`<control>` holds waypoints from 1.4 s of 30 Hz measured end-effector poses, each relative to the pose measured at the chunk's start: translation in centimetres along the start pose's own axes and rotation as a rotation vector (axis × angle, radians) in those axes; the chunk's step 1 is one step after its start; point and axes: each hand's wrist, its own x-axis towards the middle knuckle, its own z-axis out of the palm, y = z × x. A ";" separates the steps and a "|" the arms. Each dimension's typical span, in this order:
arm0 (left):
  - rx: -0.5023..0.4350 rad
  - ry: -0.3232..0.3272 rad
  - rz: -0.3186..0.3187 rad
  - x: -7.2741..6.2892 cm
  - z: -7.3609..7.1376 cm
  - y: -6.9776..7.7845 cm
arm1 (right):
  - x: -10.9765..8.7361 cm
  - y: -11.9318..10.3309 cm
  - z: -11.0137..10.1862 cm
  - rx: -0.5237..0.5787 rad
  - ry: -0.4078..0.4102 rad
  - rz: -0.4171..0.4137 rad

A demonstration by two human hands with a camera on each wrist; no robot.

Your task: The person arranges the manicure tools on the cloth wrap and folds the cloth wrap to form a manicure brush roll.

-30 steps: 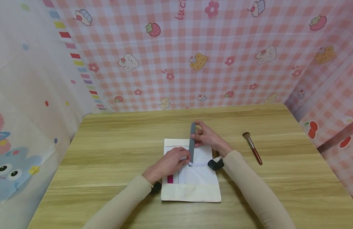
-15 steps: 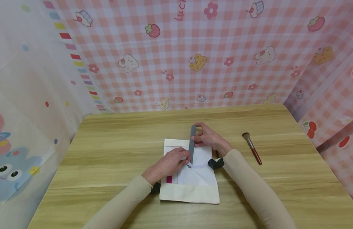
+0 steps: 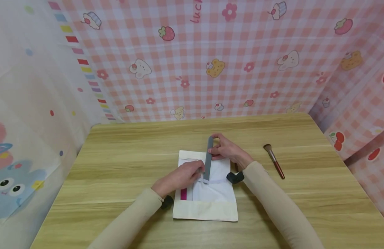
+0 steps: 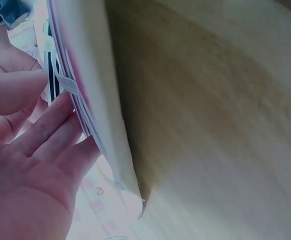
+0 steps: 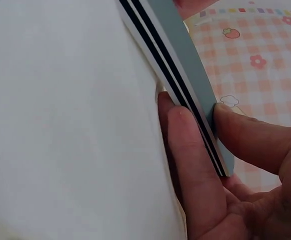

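Note:
A white fabric pouch (image 3: 215,193) lies opened out flat on the table, with a narrow band (image 3: 206,181) across its middle. My right hand (image 3: 224,148) pinches a long grey nail file (image 3: 208,162) by its far part, between thumb and fingers. In the right wrist view, black and white layers show along the edge of the nail file (image 5: 178,80). The file's near end is at the band. My left hand (image 3: 187,174) is just left of the file; in the left wrist view its fingers (image 4: 55,130) reach out fairly straight against the pouch's inner side, close to the band (image 4: 65,84).
A makeup brush (image 3: 274,160) with a dark red handle lies on the table (image 3: 117,162) to the right. A magenta strip (image 3: 183,193) shows at the pouch's left side. Behind the table hangs a pink checked curtain (image 3: 192,86).
My left hand has drawn slightly left, off the nail file, uncovering more of the band. The nail file has slid a little nearer to me in my right hand. The pouch has shifted slightly left.

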 end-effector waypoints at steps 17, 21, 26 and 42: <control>0.011 -0.016 0.012 -0.2 -0.1 -0.4 | 0.2 0.1 0.3 -0.019 -0.015 0.014; 0.004 -0.024 0.005 -0.2 -0.1 -0.3 | 0.1 0.0 0.3 -0.043 -0.026 0.007; 0.003 -0.020 0.017 -0.2 -0.1 -0.5 | 0.0 0.2 0.1 -0.064 -0.048 -0.009; 0.161 -0.137 -0.091 -2.1 -0.6 0.3 | 0.1 0.2 0.3 -0.091 -0.030 -0.013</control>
